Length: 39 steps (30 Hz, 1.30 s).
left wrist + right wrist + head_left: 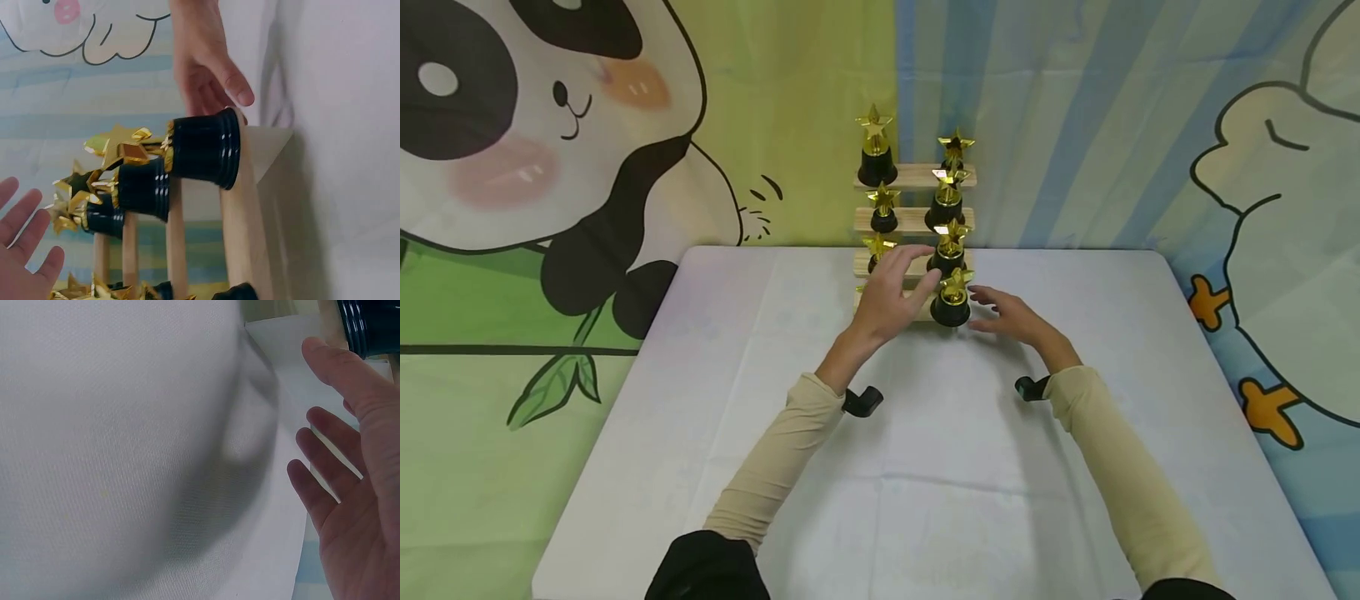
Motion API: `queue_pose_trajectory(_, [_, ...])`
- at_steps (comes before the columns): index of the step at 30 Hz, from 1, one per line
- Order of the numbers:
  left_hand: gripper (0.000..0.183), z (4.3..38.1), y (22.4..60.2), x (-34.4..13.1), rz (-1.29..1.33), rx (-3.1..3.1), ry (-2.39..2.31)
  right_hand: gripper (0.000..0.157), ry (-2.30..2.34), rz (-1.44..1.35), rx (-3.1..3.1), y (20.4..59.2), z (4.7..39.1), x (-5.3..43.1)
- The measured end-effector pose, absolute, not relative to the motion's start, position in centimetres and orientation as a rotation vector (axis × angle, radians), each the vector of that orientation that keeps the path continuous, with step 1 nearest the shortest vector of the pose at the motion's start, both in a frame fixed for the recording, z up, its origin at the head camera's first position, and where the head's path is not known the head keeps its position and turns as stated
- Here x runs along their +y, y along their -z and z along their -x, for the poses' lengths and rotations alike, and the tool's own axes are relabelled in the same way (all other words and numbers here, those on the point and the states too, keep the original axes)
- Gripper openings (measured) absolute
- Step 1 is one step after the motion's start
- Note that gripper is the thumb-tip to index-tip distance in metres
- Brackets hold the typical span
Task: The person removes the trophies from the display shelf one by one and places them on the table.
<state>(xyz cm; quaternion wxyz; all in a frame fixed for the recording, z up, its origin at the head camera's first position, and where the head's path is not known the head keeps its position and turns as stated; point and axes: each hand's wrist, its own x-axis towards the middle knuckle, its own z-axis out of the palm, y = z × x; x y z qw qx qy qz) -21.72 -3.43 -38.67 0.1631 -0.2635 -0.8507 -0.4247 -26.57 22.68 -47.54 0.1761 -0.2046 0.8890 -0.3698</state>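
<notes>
Star trophy stands upright on the lowest step of the wooden rack at the worktop's far edge. Left hand hovers just left of it, fingers relaxed and spread, holding nothing. Right hand lies low just beside it on the right, fingers straight, palm down, holding nothing.

7 gold star trophies, 1 wooden stepped rack w/ 4 steps, 1 table, 2 hands

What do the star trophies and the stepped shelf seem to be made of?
The trophies: probably plastic, since the gold stars shine like mirror foil and the ribbed black bases look glossy and moulded. The stepped shelf: unfinished light wood, as the pale matt slats show faint grain.
</notes>
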Motion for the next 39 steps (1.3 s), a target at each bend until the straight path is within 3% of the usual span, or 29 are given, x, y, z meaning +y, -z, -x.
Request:
queue_pose_trajectory(16, [0.038,23.0,41.3,0.3,0.712,-2.513,1.161,0.077,1.066,0.597,2.516,47.9,26.8,22.3])
queue_pose_trajectory(39, [0.037,23.7,42.6,0.9,0.636,-2.577,1.211,0.078,1.08,0.602,2.533,48.4,27.0,21.7])
